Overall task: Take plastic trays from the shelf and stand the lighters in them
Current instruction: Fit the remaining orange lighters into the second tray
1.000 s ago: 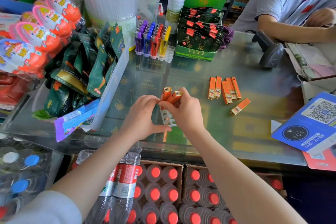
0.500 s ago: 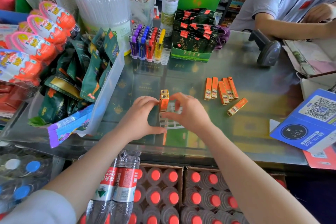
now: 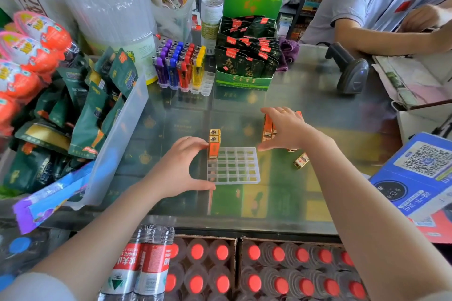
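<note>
A clear plastic tray with a grid of cells lies on the glass counter. Two orange lighters stand upright in its far left corner. The fingertips of my left hand touch the side of these lighters, and its thumb lies at the tray's near left corner. My right hand hovers with spread fingers over a group of loose orange lighters to the right of the tray, hiding most of them. One more loose lighter lies on the glass near my right wrist.
A second tray of coloured lighters and a green display box stand at the back. At the left is a clear bin of snack packets. A barcode scanner, a blue QR sign and another person's arm are at the right.
The two orange lighters went from held above the tray to standing in its corner. My right hand let go and moved right to the loose lighters. My left hand stayed by the tray.
</note>
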The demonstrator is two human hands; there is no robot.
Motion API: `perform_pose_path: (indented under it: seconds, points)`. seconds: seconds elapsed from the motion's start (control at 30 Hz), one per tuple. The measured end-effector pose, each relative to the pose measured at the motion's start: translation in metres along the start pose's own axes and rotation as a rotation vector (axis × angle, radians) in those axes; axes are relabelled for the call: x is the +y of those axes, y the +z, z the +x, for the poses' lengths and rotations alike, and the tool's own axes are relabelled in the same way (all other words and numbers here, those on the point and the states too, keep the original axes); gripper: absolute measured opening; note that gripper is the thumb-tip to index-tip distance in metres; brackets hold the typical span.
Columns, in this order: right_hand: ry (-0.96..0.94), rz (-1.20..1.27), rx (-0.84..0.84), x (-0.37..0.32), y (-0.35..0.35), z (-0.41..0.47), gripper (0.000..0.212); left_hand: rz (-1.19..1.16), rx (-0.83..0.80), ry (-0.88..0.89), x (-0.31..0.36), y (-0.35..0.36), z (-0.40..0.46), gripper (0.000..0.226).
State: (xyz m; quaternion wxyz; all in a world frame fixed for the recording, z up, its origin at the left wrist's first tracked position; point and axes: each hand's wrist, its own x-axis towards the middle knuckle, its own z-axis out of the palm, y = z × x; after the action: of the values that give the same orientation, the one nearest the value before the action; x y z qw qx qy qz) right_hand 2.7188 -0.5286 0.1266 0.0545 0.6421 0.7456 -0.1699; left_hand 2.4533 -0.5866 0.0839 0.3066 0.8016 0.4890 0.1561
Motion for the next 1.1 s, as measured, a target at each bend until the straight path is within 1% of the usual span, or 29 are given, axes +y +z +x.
perform_pose_path:
  seconds: [0.07, 0.2, 0.33, 0.37, 0.4, 0.47, 0.5, 0.53, 0.57, 0.63, 0.67, 0.77, 0.8, 0.83, 0.9, 0.97, 1.03, 1.1]
  points:
    - [-0.038, -0.021, 0.011, -0.001, -0.001, 0.000, 0.097, 0.002, -0.002, 0.004, -0.001, 0.000, 0.000, 0.081]
    - [-0.193, -0.015, 0.066, -0.013, 0.005, 0.003, 0.089, 0.008, 0.013, 0.007, -0.002, -0.004, -0.004, 0.081]
    - [-0.225, 0.067, -0.091, -0.023, 0.005, 0.009, 0.087, 0.015, 0.051, 0.000, -0.007, -0.010, -0.016, 0.085]
    - [-0.224, 0.107, -0.096, -0.024, 0.006, 0.010, 0.085, 0.015, 0.057, -0.006, -0.009, -0.011, -0.019, 0.086]
    - [-0.215, 0.172, -0.058, -0.026, 0.007, 0.011, 0.078, 0.015, 0.061, -0.012, -0.010, -0.011, -0.022, 0.087]
    - [-0.117, 0.287, 0.145, -0.034, 0.012, 0.010, 0.055, 0.008, 0.067, -0.022, -0.012, -0.012, -0.026, 0.089]
    - [-0.018, 0.293, 0.251, -0.039, 0.014, 0.011, 0.045, 0.005, 0.069, -0.025, -0.012, -0.012, -0.027, 0.089]
    - [0.093, 0.258, 0.311, -0.045, 0.016, 0.011, 0.040, 0.001, 0.068, -0.028, -0.012, -0.011, -0.028, 0.089]
    - [0.185, 0.207, 0.318, -0.051, 0.020, 0.012, 0.039, -0.001, 0.070, -0.028, -0.012, -0.011, -0.029, 0.090]
    - [0.266, 0.142, 0.287, -0.060, 0.026, 0.014, 0.036, -0.005, 0.082, -0.024, -0.012, -0.010, -0.029, 0.090]
    - [0.266, 0.140, 0.295, -0.063, 0.028, 0.014, 0.032, -0.010, 0.088, -0.021, -0.012, -0.010, -0.029, 0.090]
    - [0.204, 0.189, 0.386, -0.071, 0.033, 0.009, 0.019, -0.019, 0.085, -0.021, -0.013, -0.009, -0.029, 0.090]
    - [0.181, 0.256, 0.414, -0.073, 0.034, 0.006, 0.017, -0.019, 0.084, -0.019, -0.014, -0.009, -0.029, 0.089]
    - [0.153, 0.375, 0.438, -0.076, 0.035, 0.000, 0.015, -0.017, 0.087, -0.015, -0.014, -0.008, -0.029, 0.089]
    - [0.072, 0.705, 0.476, -0.083, 0.035, -0.014, 0.011, -0.006, 0.105, -0.009, -0.013, -0.007, -0.029, 0.085]
    - [-0.009, 0.990, 0.483, -0.090, 0.036, -0.031, 0.015, 0.009, 0.133, -0.004, -0.012, -0.005, -0.029, 0.079]
    - [-0.064, 1.127, 0.449, -0.097, 0.041, -0.045, 0.021, 0.017, 0.146, -0.006, -0.012, -0.003, -0.028, 0.079]
    - [-0.090, 1.122, 0.430, -0.102, 0.047, -0.052, 0.019, 0.023, 0.144, -0.016, -0.011, -0.002, -0.028, 0.080]
